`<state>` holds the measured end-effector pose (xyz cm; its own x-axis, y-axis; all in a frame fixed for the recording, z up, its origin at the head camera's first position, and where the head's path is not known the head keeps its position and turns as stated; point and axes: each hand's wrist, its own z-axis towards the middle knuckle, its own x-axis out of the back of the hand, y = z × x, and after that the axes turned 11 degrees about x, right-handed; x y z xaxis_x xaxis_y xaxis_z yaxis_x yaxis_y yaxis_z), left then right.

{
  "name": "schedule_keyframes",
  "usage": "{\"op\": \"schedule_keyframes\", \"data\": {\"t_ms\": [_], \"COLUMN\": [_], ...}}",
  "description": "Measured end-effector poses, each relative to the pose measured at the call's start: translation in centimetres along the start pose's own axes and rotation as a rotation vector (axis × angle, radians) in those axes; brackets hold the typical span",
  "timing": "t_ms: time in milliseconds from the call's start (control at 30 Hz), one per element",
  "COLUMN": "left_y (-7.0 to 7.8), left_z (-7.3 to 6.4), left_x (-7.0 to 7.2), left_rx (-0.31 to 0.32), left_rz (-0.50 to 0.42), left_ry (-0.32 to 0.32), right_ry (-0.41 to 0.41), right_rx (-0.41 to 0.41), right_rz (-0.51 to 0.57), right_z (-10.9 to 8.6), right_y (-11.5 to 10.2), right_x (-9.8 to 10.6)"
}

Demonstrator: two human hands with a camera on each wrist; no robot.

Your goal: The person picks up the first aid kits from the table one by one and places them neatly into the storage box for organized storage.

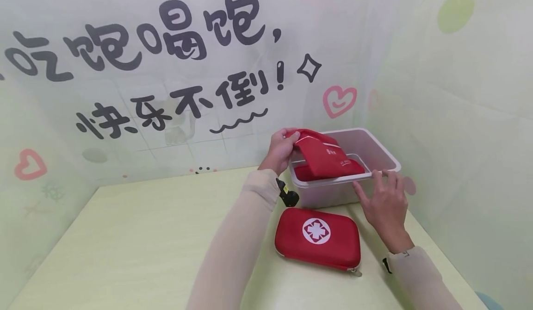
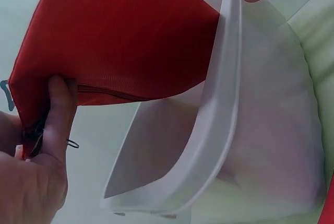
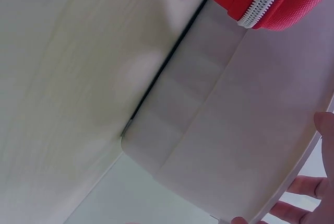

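Observation:
My left hand (image 1: 280, 149) pinches the corner of a red fabric pouch (image 1: 326, 157) with small white print. In the left wrist view a zip (image 2: 109, 92) runs along the pouch's edge, close by the fingers. The pouch slopes down into a white plastic bin (image 1: 333, 198), and more red fabric (image 1: 301, 173) shows beneath it. At the bin's front right, my right hand (image 1: 387, 203) grips the rim, fingertips over the edge and thumb outside. A red zipped first-aid case (image 1: 291, 236) with a white cross emblem lies on the table in front of the bin.
The pale table (image 1: 166, 245) meets a printed wall sheet (image 1: 233, 152) at the back and another sheet (image 1: 470, 162) along the right. The bin stands close to that right-hand corner. A black wrist camera (image 1: 288, 194) sits by my left cuff.

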<state>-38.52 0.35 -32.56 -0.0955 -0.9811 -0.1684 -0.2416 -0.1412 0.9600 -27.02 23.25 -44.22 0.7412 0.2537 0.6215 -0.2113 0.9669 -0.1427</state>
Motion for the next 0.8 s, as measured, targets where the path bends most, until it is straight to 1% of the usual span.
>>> {"op": "schedule_keyframes", "data": {"t_ms": [200,267,333,367,433,500,533,600,667,733,800], "left_y": [-0.3,-0.3,-0.2,-0.1,0.0,0.0,-0.1,-0.2,-0.4,-0.6,-0.9], "left_z": [-0.2,-0.3,-0.4,-0.4,-0.4,-0.3,-0.3,-0.2,-0.2,-0.3,-0.3], "left_x": [-1.1,-1.4,-1.5,-1.5,-1.5,-1.3,-1.1,-0.8,-0.5,-0.4,-0.4], "left_rx": [-0.002,0.000,0.011,0.018,0.028,0.036,0.036,0.027,0.014,-0.002,-0.022], "left_rz": [0.029,0.026,-0.008,-0.032,-0.081,-0.097,-0.089,-0.021,0.064,0.159,0.239], "left_ry": [0.055,0.062,0.039,0.018,-0.040,-0.110,-0.141,-0.187,-0.209,-0.194,-0.160], "right_ry": [-0.004,0.000,0.008,0.012,0.017,0.017,0.016,0.013,0.009,0.005,0.002], "right_rx": [0.003,0.004,0.008,0.009,0.010,0.011,0.011,0.010,0.009,0.006,0.004], "right_rz": [0.004,0.009,0.011,0.012,0.012,0.011,0.010,0.010,0.011,0.011,0.012], "right_z": [0.0,0.0,0.1,0.1,0.2,0.3,0.3,0.3,0.3,0.3,0.3], "right_y": [-0.1,-0.1,-0.1,-0.1,0.0,0.0,0.0,0.0,0.1,0.1,0.0], "right_x": [0.0,0.0,0.0,0.0,0.0,0.0,0.0,-0.1,-0.1,-0.1,-0.1]}}
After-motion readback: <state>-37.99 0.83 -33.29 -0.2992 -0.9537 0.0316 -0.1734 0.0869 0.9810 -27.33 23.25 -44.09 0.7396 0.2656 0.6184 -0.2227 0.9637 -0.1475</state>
